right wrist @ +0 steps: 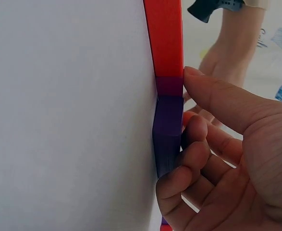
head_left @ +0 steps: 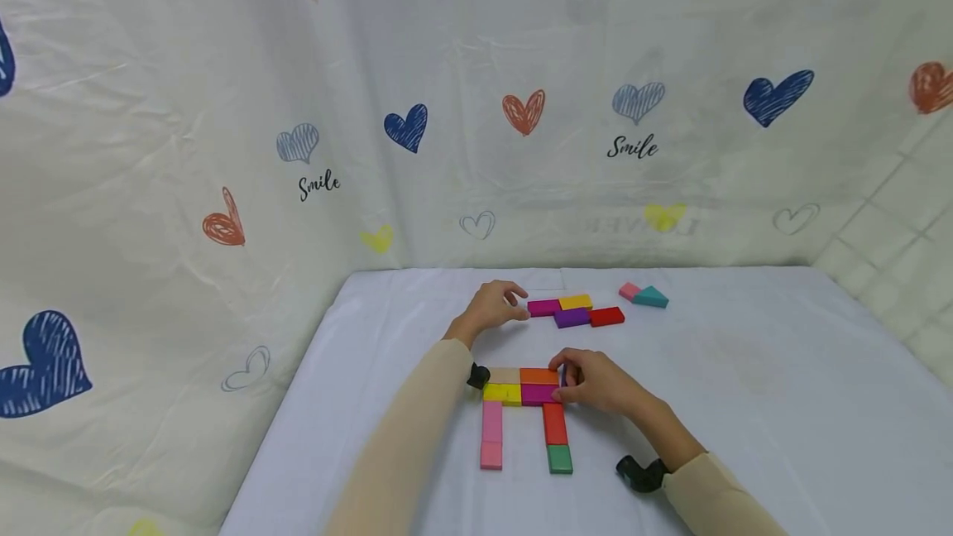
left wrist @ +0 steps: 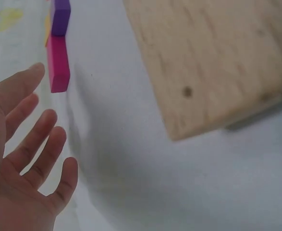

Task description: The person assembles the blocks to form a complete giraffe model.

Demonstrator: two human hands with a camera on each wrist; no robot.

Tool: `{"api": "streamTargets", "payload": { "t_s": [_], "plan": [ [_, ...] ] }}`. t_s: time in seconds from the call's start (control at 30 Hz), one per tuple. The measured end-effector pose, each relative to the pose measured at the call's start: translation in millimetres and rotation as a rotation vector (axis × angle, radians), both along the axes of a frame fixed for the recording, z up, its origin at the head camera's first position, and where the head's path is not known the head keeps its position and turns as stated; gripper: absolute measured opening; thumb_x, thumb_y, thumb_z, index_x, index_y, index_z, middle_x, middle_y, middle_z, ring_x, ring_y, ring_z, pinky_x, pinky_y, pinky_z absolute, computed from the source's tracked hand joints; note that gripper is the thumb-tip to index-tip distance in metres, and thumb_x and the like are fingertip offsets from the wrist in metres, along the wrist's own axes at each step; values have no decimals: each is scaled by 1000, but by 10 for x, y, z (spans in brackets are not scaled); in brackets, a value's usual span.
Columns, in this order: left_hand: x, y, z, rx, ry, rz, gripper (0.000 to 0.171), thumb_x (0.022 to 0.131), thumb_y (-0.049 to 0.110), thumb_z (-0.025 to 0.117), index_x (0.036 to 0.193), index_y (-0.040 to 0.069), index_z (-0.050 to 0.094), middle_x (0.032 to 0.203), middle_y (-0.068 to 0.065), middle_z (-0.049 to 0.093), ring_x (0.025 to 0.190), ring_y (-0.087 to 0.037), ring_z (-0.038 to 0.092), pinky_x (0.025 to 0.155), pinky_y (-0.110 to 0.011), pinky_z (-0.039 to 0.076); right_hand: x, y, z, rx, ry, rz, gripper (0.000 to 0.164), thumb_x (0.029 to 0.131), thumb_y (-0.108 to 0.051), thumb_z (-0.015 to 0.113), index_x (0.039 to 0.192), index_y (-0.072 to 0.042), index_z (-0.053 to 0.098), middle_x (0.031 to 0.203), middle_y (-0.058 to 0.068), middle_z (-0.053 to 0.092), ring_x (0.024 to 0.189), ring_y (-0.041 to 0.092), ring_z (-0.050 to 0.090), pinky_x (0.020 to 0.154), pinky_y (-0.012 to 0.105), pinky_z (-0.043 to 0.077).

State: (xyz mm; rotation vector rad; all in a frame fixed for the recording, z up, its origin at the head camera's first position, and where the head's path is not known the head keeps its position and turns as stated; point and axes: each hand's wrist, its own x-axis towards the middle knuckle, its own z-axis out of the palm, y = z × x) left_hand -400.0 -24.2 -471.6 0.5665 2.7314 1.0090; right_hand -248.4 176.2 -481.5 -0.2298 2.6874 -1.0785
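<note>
In the head view a flat layout of wooden blocks lies on the table: a natural wood block (head_left: 505, 375), an orange block (head_left: 538, 375), a yellow block (head_left: 502, 393) and a magenta block (head_left: 538, 394). Two legs run toward me, with pink blocks (head_left: 491, 435) on the left and red (head_left: 554, 423) and green (head_left: 560, 460) on the right. My right hand (head_left: 601, 383) holds a purple block (right wrist: 168, 127) with curled fingers against the layout's right side. My left hand (head_left: 491, 308), fingers loosely spread and holding nothing, is beside another magenta block (left wrist: 59, 65).
Behind the layout, a yellow-orange block (head_left: 576, 302), a purple block (head_left: 572, 318) and a red block (head_left: 606, 316) lie together. Farther right are a small pink block (head_left: 629, 291) and a teal triangular block (head_left: 652, 297). A heart-printed curtain (head_left: 476, 180) hangs behind the table.
</note>
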Motion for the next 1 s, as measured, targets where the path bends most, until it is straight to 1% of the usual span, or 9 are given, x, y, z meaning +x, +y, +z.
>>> {"api": "streamTargets", "payload": {
  "t_s": [0.2,0.33,0.43,0.6,0.73,0.87,1.0],
  "plan": [
    [-45,33,-42,-25,-7,27,35,89,30,81,122,21,73,105,-3,69,90,-18,61,77,-29,54,-3,2,14,5,2,8,44,82,-25,87,119,-14,66,77,2,56,71,16,54,61,21,46],
    [-50,61,-69,-30,-6,30,34,90,30,80,121,21,74,106,-4,70,92,-19,61,81,-31,54,-2,5,9,1,8,8,44,82,-25,87,119,-14,66,77,2,56,72,17,54,61,21,46],
    [-54,86,-82,-58,5,38,33,90,31,80,121,21,75,107,-3,71,93,-18,60,83,-32,53,5,4,10,-1,8,7,43,82,-24,87,118,-14,66,77,2,56,72,17,54,60,21,46],
    [-36,136,-64,-128,42,47,32,90,32,79,120,22,75,106,-1,72,91,-16,61,82,-31,52,13,0,10,-1,10,7,43,82,-24,87,118,-14,66,76,2,56,71,17,54,60,21,45],
    [-9,160,-35,-161,64,53,29,91,33,79,117,22,76,105,0,73,90,-15,61,80,-30,52,17,-4,17,-7,15,9,43,82,-24,87,118,-13,66,76,2,56,71,17,54,60,20,45],
    [-5,143,-20,-193,81,63,27,90,32,79,116,22,77,105,1,74,90,-15,63,79,-31,52,13,-4,18,-7,12,8,44,82,-24,87,119,-14,66,76,2,56,72,17,54,60,21,46],
    [-39,45,-19,-206,78,70,26,90,31,79,114,21,77,102,1,74,86,-15,63,76,-30,52,5,-3,12,-5,3,3,45,81,-25,87,119,-14,66,77,3,56,72,17,54,61,21,46]
  ]
}}
